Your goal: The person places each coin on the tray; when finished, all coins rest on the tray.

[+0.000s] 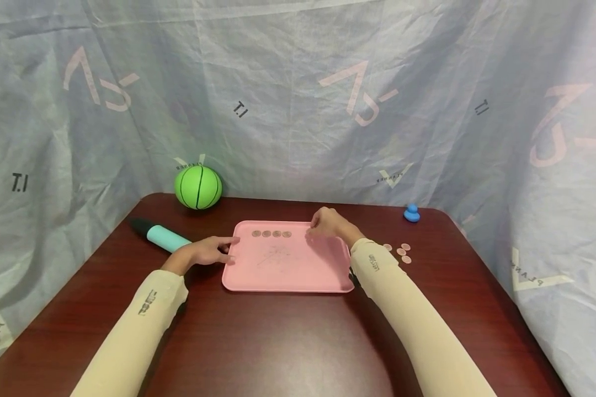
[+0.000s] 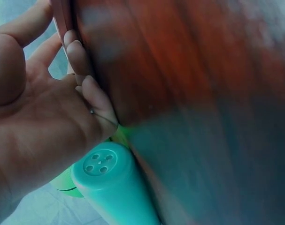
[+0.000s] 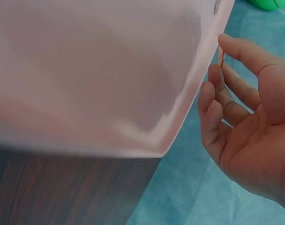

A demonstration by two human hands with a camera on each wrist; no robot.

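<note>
A pink tray (image 1: 288,275) lies on the dark red table, with a row of copper-coloured coins (image 1: 266,234) along its far side. Between thumb and fingertips my right hand (image 1: 330,223) pinches one coin (image 3: 221,57), above the tray's far right part. The right wrist view shows that coin on edge. My left hand (image 1: 208,251) is at the tray's left edge, thumb and forefinger spread apart and touching the rim. Its other fingers (image 2: 77,58) bend against the tray's side in the left wrist view. More loose coins (image 1: 404,251) lie right of the tray, partly behind my right forearm.
A teal cylinder with a black end (image 1: 166,237) lies left of the tray, close to my left wrist. At the back left sits a green ball (image 1: 198,187). A blue toy duck (image 1: 411,213) stands at the back right. Grey printed cloth (image 1: 288,110) hangs behind the table.
</note>
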